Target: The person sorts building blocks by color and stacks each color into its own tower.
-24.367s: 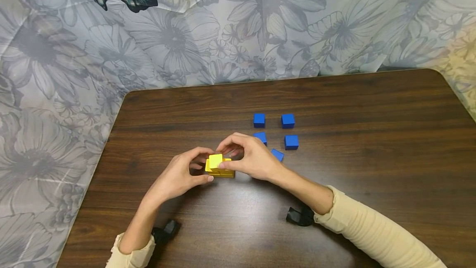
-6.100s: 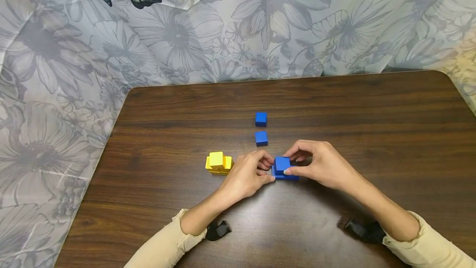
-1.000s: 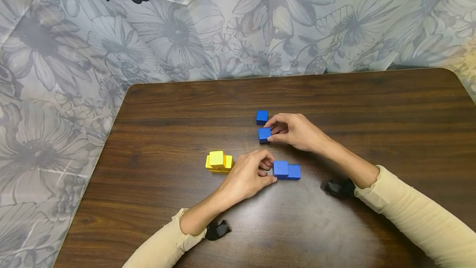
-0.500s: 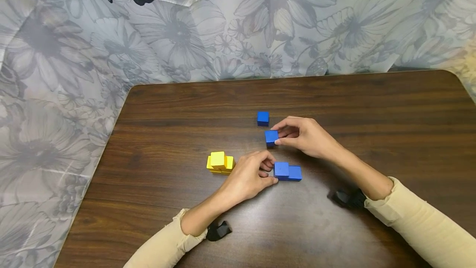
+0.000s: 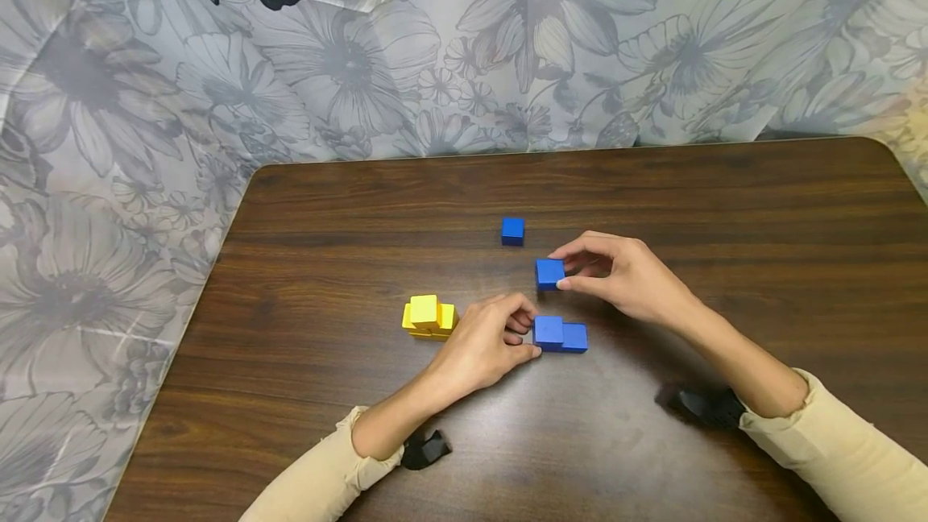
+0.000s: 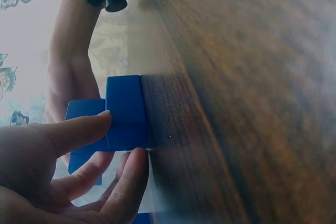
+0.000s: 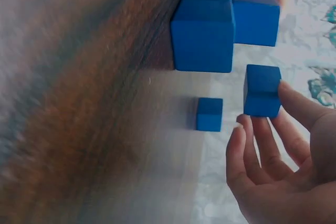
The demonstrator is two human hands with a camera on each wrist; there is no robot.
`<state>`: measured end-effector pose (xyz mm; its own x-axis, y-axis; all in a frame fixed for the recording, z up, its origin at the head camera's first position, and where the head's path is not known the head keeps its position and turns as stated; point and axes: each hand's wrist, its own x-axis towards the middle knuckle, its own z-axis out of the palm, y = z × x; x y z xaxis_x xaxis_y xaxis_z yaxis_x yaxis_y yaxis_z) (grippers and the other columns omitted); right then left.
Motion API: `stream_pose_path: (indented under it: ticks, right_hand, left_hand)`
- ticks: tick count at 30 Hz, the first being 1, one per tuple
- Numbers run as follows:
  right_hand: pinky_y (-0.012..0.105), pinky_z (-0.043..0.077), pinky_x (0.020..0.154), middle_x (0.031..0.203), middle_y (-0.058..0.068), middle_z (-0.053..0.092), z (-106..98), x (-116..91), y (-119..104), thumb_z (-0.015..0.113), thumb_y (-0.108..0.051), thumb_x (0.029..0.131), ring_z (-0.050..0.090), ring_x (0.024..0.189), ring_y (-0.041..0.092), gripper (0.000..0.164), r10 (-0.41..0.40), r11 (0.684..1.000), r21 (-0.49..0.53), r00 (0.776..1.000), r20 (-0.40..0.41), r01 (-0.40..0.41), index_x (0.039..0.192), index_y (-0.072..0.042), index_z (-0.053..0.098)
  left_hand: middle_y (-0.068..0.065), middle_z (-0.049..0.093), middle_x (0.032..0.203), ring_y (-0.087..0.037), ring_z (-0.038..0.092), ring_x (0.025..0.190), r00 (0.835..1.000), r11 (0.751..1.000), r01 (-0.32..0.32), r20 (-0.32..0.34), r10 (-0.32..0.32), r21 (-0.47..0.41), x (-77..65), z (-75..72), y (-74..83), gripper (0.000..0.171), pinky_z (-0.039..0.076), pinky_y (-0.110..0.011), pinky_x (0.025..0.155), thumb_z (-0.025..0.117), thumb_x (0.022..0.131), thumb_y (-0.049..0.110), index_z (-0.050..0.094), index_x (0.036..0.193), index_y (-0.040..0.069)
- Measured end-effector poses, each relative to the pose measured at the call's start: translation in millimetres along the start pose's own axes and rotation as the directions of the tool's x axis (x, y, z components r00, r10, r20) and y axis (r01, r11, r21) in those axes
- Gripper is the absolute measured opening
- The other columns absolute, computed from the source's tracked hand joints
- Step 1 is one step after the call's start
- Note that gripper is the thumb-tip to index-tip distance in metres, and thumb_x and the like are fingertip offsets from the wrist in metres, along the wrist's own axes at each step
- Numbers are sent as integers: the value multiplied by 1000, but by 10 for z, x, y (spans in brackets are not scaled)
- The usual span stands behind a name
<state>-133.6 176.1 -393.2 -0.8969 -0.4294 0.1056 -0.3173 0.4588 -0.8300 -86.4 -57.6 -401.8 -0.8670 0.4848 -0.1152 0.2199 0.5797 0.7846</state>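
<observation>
Two blue blocks (image 5: 575, 337) sit side by side on the table, with another blue block (image 5: 548, 330) on top of the left one. My left hand (image 5: 482, 341) holds this small stack from its left side, thumb in front and fingers behind; the thumb (image 6: 100, 121) lies at the seam between upper and lower blocks. My right hand (image 5: 627, 276) pinches a separate blue block (image 7: 262, 90) between thumb and fingertips. That block is up off the table, behind the stack and higher than its base blocks in the right wrist view.
One loose blue block (image 5: 512, 231) stands farther back on the brown wooden table (image 5: 326, 264). Left of my left hand stands a stack of yellow blocks (image 5: 424, 312), with one block on top. A floral cloth (image 5: 348, 63) hangs behind the table's back edge.
My right hand has lifted a blue block from its place near the loose one and carried it right and toward me. My left hand has stayed at the stack. Earlier, the yellow stack was being handled.
</observation>
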Motion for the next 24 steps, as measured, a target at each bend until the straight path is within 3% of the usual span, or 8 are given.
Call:
stream_pose_path:
  ticks: [16,24]
  right_hand:
    - [19,54,73,100,-6,69,-102,-248,-36,80,-10,85,67,86,9,28,-6,999,-39,1000,-19,5,112,-15,72]
    - [19,54,74,103,-6,67,-106,-389,-57,80,-9,85,67,85,10,30,5,1000,-6,1000,-26,-5,113,-16,71]
  left_hand:
    - [0,66,99,-6,64,87,1000,1000,-10,-6,11,26,6,6,8,30,52,-13,75,84,80,11,67,105,11]
    - [-1,66,100,-8,65,88,1000,1000,-15,-8,15,21,0,4,6,30,53,-14,76,84,80,9,67,105,11]
